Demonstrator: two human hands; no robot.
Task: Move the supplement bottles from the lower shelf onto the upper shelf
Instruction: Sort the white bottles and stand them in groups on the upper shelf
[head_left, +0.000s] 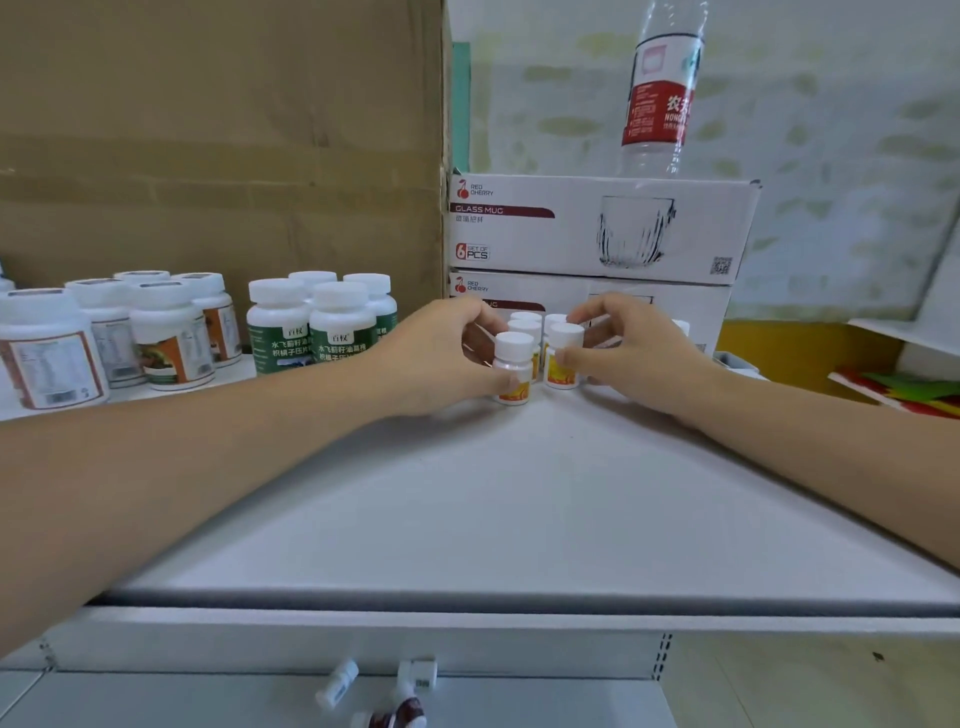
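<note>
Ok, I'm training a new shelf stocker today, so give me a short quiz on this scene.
1. True or false: the left hand and the right hand each grip a small bottle standing on the upper shelf.
2. What stands on the top mug box? A) a water bottle B) a tin C) a glass jar
3. How many mug boxes are stacked behind the hands?
Key: 1 true; 2 A; 3 two.

small bottles (514, 358): white caps, yellow labels, upright, clustered, upper shelf (519, 493) | loose bottles (338, 685): lying, lower shelf (156, 701)
</note>
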